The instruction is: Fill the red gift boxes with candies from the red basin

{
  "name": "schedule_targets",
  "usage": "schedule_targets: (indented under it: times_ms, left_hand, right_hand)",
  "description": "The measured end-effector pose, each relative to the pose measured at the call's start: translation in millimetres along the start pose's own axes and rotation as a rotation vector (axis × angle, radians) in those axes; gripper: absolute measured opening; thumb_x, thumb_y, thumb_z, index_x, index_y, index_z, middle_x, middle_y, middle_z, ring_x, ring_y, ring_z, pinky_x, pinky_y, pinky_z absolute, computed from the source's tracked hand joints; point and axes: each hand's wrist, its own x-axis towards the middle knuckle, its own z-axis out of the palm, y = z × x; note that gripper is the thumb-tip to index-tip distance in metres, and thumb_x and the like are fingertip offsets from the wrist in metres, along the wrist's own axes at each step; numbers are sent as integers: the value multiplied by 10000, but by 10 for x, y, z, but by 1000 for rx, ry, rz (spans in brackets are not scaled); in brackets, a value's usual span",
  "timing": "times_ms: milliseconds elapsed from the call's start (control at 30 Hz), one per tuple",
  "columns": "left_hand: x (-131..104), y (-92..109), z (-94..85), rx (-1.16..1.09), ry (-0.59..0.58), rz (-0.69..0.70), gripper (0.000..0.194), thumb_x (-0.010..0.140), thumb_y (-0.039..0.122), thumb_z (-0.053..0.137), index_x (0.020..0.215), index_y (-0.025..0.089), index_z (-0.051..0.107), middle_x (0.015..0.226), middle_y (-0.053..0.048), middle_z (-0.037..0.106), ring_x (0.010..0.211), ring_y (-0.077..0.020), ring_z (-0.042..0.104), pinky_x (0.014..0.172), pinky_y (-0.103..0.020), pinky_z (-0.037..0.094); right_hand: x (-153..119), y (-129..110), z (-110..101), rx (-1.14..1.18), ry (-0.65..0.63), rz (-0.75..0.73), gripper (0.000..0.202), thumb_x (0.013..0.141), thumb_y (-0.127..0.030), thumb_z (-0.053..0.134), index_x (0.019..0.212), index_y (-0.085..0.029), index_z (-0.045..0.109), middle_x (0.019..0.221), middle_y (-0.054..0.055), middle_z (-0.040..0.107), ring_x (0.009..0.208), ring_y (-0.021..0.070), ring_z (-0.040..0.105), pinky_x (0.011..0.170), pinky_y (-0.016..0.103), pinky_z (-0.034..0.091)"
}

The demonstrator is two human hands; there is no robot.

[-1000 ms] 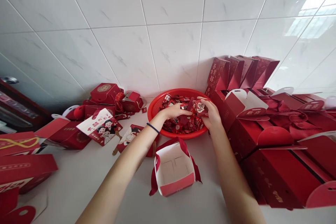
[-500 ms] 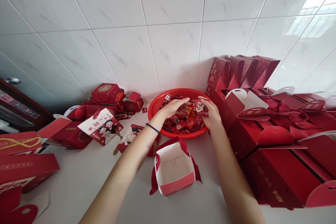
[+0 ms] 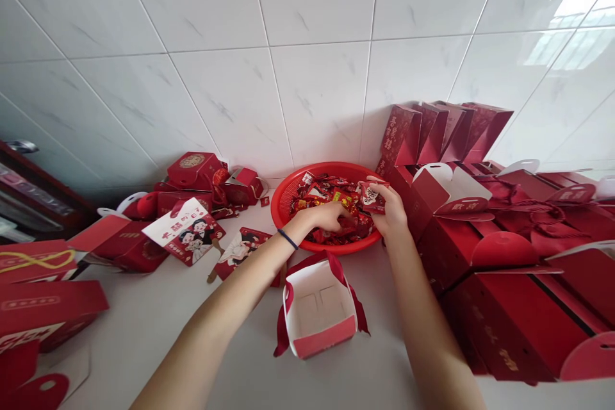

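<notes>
A red plastic basket (image 3: 283,218) stands against the tiled wall, filled with red wrapped packets (image 3: 331,192). My left hand (image 3: 334,216) reaches down among them, its fingers bent and their tips partly hidden, so its hold cannot be made out. Over the basket's right side, my right hand (image 3: 388,206) is closed on a red packet with a white patterned patch (image 3: 372,198). In front of the basket sits an open box (image 3: 321,307), white inside, with red ribbon at its sides and nothing in it.
Red gift boxes (image 3: 500,307) crowd the right side, with several upright ones (image 3: 401,134) behind. More red boxes (image 3: 192,173) stand on the left, near two illustrated cards or boxes (image 3: 192,237). White tiles (image 3: 317,90) rise behind.
My left hand has moved down and slightly right into the packets, its fingers now bent. The right hand still holds its packet, shifted very slightly.
</notes>
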Motion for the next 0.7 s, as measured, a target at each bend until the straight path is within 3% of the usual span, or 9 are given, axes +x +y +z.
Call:
schedule_targets:
  times_ms: [133, 233, 400, 533, 700]
  left_hand:
    - [-18, 49, 20, 113, -64, -12, 453, 622, 122, 659, 1043, 219, 793, 951, -42, 760, 824, -208, 654, 710, -235, 471]
    - [-30, 66, 4, 154, -104, -29, 392, 654, 181, 687, 1034, 184, 784, 874, -56, 745, 749, -202, 632, 651, -247, 452]
    - [-57, 64, -13, 149, -140, -65, 369, 658, 242, 734, 1021, 190, 770, 866, -35, 744, 717, -180, 624, 634, -243, 445]
    - [-62, 49, 18, 123, -88, -62, 271, 649, 199, 740, 917, 179, 774, 781, -21, 726, 683, -171, 609, 622, -241, 429]
    - [-115, 14, 9, -12, 88, 5, 84, 699, 167, 720, 773, 176, 759, 766, -12, 722, 727, -170, 623, 692, -241, 440]
  right_hand:
    - [-33, -15, 20, -17, -26, -6, 291, 531, -145, 687, 818, -191, 692, 729, 18, 749, 671, 168, 696, 611, 250, 538]
    - [-63, -26, 35, -40, -34, -6, 318, 524, -143, 712, 835, -200, 689, 722, 5, 749, 675, 181, 709, 593, 256, 541]
    - [-137, -93, 64, -58, -108, -30, 453, 549, -161, 732, 999, -208, 702, 817, 22, 773, 749, 209, 740, 663, 294, 574]
    - [-253, -199, 122, -82, -158, -68, 504, 571, -189, 745, 1071, -213, 694, 826, 21, 772, 763, 219, 745, 688, 307, 577]
    - [-419, -316, 217, -116, -215, -89, 441, 588, -209, 759, 1024, -211, 695, 893, 33, 779, 794, 223, 744, 676, 307, 574]
